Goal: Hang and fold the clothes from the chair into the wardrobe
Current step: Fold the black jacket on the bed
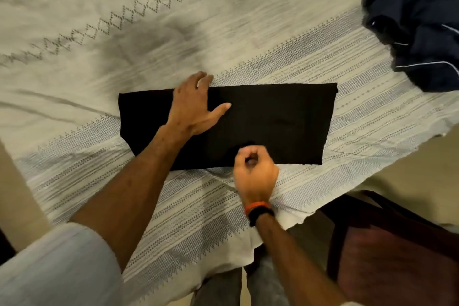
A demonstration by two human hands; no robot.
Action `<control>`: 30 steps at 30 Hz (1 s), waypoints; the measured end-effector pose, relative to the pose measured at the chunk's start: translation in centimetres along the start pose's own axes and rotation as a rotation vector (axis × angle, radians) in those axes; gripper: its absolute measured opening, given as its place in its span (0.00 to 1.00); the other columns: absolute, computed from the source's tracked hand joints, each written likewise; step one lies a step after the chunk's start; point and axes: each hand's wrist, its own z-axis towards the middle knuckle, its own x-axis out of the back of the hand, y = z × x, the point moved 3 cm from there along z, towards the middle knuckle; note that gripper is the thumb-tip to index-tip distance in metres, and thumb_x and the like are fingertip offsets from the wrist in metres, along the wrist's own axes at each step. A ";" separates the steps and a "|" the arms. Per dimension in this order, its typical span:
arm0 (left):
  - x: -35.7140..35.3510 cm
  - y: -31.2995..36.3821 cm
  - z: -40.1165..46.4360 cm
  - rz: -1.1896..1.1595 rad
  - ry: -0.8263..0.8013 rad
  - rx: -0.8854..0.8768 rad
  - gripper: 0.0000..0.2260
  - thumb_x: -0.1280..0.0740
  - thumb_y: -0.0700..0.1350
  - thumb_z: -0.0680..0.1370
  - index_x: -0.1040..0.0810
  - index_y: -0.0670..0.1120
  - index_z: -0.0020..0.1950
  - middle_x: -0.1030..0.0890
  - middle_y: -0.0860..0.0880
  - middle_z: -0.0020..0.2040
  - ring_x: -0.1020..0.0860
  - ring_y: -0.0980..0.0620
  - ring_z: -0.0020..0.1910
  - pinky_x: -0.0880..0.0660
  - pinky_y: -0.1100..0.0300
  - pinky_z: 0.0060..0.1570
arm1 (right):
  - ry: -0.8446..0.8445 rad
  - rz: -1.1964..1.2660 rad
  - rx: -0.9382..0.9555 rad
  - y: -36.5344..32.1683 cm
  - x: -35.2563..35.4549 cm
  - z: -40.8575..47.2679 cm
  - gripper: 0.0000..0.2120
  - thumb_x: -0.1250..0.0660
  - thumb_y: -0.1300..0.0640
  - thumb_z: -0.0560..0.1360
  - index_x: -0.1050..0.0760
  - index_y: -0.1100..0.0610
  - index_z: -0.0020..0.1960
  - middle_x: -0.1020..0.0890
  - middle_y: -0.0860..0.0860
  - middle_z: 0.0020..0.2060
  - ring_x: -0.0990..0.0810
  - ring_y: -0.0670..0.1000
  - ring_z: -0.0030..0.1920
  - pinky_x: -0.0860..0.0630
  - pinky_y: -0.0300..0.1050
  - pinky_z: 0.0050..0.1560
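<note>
on bed (323,40), black garment (273,119) lies folded flat. left hand (193,104) spread, pressing it; right hand (254,169) pinches near edge. keep left firm, lift edge evenly, fold across.

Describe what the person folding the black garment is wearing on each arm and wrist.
The left arm is bare from the elbow down, with a pale, whitish sleeve pushed up above it; nothing shows on that wrist. The right arm is bare too, and its wrist carries an orange band next to a black band. No rings are visible on either hand.
</note>
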 end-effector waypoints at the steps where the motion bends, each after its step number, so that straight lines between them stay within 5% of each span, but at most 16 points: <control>1: -0.2 0.6 1.1 0.000 -0.072 -0.018 0.38 0.37 0.68 0.73 0.35 0.46 0.75 0.32 0.43 0.73 0.33 0.42 0.72 0.36 0.42 0.70 | 0.010 0.084 -0.202 0.1 -0.6 -1.1 0.06 0.27 0.55 0.73 0.24 0.54 0.45 0.20 0.46 0.34 0.21 0.46 0.35 0.20 0.50 0.42; 4: -1.1 1.9 3.6 0.008 -0.303 0.000 0.39 0.34 0.69 0.72 0.36 0.48 0.76 0.31 0.44 0.73 0.32 0.42 0.71 0.36 0.41 0.70 | -0.003 0.435 -0.759 1.6 -3.8 -2.8 0.25 0.19 0.50 0.65 0.29 0.56 0.52 0.18 0.50 0.42 0.18 0.50 0.41 0.20 0.43 0.45; 7: -1.6 2.2 4.9 0.058 -0.443 0.014 0.38 0.33 0.71 0.70 0.32 0.50 0.73 0.28 0.44 0.69 0.29 0.43 0.67 0.33 0.41 0.66 | -0.012 0.749 -0.980 1.7 -6.1 -2.5 0.40 0.17 0.42 0.50 0.25 0.58 0.55 0.15 0.51 0.46 0.15 0.51 0.47 0.18 0.52 0.53; 12: -1.0 1.9 6.5 -0.031 -0.628 0.112 0.37 0.27 0.69 0.65 0.28 0.51 0.68 0.25 0.50 0.63 0.26 0.48 0.62 0.29 0.50 0.61 | 0.043 0.865 -1.097 2.4 -6.4 -2.1 0.31 0.16 0.55 0.61 0.25 0.61 0.58 0.16 0.52 0.52 0.17 0.52 0.50 0.18 0.52 0.52; 18: 0.3 1.9 6.9 -0.090 -0.762 0.159 0.36 0.26 0.73 0.57 0.18 0.52 0.56 0.17 0.53 0.51 0.19 0.52 0.50 0.22 0.50 0.56 | -0.065 0.995 -1.074 1.6 -5.7 -1.4 0.23 0.18 0.57 0.64 0.21 0.54 0.56 0.14 0.49 0.51 0.16 0.51 0.51 0.20 0.53 0.58; 21: 1.7 2.1 5.3 -0.195 -0.687 0.203 0.31 0.25 0.71 0.60 0.17 0.49 0.52 0.16 0.52 0.48 0.17 0.52 0.46 0.20 0.52 0.52 | -0.119 1.042 -1.013 1.0 -4.2 -1.3 0.28 0.19 0.60 0.64 0.24 0.55 0.61 0.15 0.51 0.53 0.16 0.54 0.55 0.21 0.59 0.59; 30: 7.9 1.7 -4.0 -0.739 -0.362 0.600 0.32 0.21 0.65 0.59 0.17 0.42 0.51 0.14 0.46 0.45 0.15 0.48 0.42 0.18 0.51 0.50 | -0.431 0.888 -0.549 -3.0 4.4 1.6 0.22 0.26 0.63 0.72 0.23 0.58 0.65 0.16 0.51 0.57 0.17 0.52 0.58 0.23 0.52 0.63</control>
